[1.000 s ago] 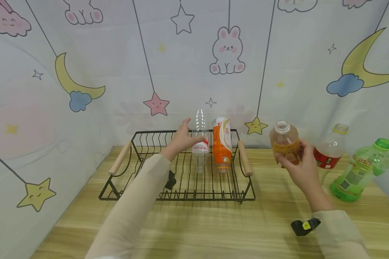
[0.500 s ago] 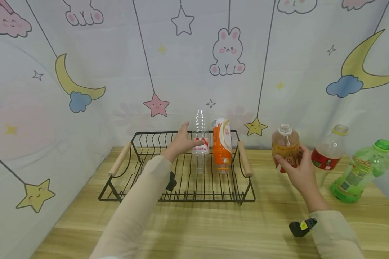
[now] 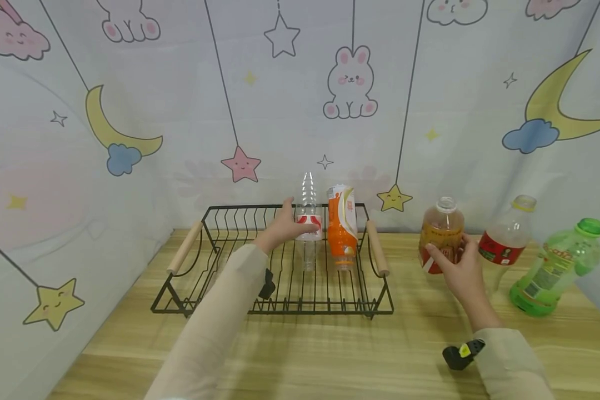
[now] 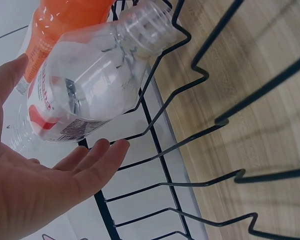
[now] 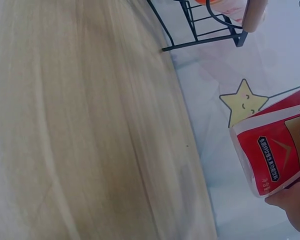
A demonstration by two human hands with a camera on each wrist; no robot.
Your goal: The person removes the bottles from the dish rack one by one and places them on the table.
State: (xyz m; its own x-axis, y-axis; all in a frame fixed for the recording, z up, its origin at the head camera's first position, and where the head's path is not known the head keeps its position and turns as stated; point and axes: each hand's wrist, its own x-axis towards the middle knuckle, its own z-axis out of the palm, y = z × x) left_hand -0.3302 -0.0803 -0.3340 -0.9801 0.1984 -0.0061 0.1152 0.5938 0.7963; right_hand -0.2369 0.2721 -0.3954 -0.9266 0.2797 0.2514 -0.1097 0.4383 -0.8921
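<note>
A clear plastic bottle (image 3: pixel 308 226) with a red-and-white label leans neck down in the black wire dish rack (image 3: pixel 285 313). My left hand (image 3: pixel 280 229) is around its left side, thumb in front; in the left wrist view the fingers (image 4: pixel 102 162) are extended, slightly apart from the bottle. An orange-and-white bottle (image 3: pixel 342 225) also leans neck down, just right of it. At the right, my right hand (image 3: pixel 462 273) grips an uncapped bottle (image 3: pixel 441 236) with a yellow-and-red label, upright. The right wrist view shows its red lower label (image 5: pixel 272 155); its neck is outside that view.
A red-labelled bottle (image 3: pixel 505 244) with a yellow neck ring stands right of my right hand. Beyond it stands a green-capped bottle (image 3: pixel 555 266). The rack has wooden handles (image 3: pixel 378 247). Behind the wooden table (image 3: pixel 330 355) hangs a patterned cloth (image 3: pixel 280 111).
My right hand has lowered the yellow-and-red-labelled bottle and brought it slightly to the right. The left hand stays by the clear bottle, which turns a little so its label faces differently.
</note>
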